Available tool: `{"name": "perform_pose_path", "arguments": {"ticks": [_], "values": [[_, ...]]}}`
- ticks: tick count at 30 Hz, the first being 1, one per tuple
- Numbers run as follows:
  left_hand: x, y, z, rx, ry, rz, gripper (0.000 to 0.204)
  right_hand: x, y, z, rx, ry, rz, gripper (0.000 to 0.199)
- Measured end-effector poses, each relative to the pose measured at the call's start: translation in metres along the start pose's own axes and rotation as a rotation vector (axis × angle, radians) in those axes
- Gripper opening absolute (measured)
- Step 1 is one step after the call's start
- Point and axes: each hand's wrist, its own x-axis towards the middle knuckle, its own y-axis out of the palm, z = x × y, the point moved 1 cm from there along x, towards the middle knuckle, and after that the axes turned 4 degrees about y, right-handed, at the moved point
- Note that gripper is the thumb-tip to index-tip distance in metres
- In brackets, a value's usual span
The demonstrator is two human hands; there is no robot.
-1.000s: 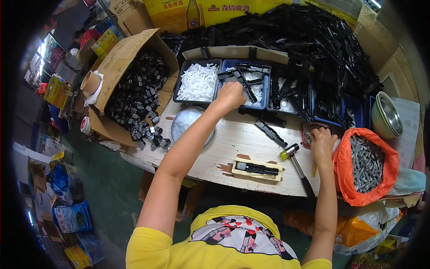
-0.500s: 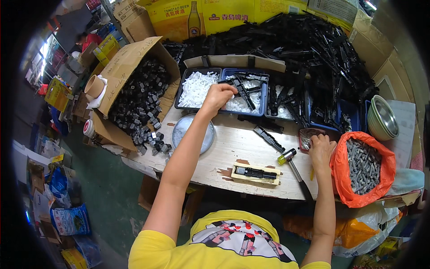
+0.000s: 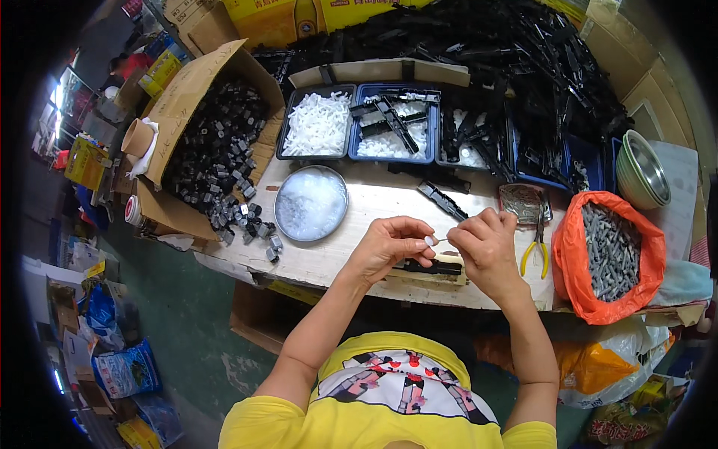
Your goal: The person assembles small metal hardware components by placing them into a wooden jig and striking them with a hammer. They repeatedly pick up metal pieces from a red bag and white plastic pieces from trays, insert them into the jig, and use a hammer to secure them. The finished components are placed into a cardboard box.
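Observation:
My left hand (image 3: 393,247) is closed in a pinch on a small white plastic piece (image 3: 430,241). Close beside it, my right hand (image 3: 488,245) pinches a thin pin (image 3: 443,239), which points at the white piece. Both hands are above a cream block (image 3: 411,278) holding a long black plastic part (image 3: 447,267), partly hidden by my fingers. Another black part (image 3: 443,200) lies on the table beyond. To the right are a small reddish tray (image 3: 550,212) of thin metal pins and a pair of pliers (image 3: 535,258) with yellow handles.
Bins of white pieces (image 3: 318,123) and black parts (image 3: 396,123) line the back, before a heap of black parts (image 3: 553,67). A cardboard box (image 3: 191,97) of dark blocks and a round dish (image 3: 310,232) are left. An orange bag (image 3: 572,258) of grey pieces stands right.
My left hand has come back from the bin with a white piece. My right hand has moved left from the pin tray, and both hands now meet over the block. The hammer is out of sight.

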Motion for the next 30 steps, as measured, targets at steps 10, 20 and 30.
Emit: {"name": "perform_pose_path", "arguments": {"ticks": [10,20,30], "values": [[-0.008,0.004,0.001,0.111,0.044,-0.008,0.022,0.007,-0.006,0.013,-0.024,-0.068,0.018,0.022],[-0.015,0.008,0.001,0.297,0.096,-0.033,0.023,0.011,0.010,0.016,-0.005,-0.114,0.043,0.014],[-0.028,-0.003,0.023,0.053,0.210,-0.095,0.021,-0.007,0.035,0.027,0.386,0.094,-0.152,0.012]]}}
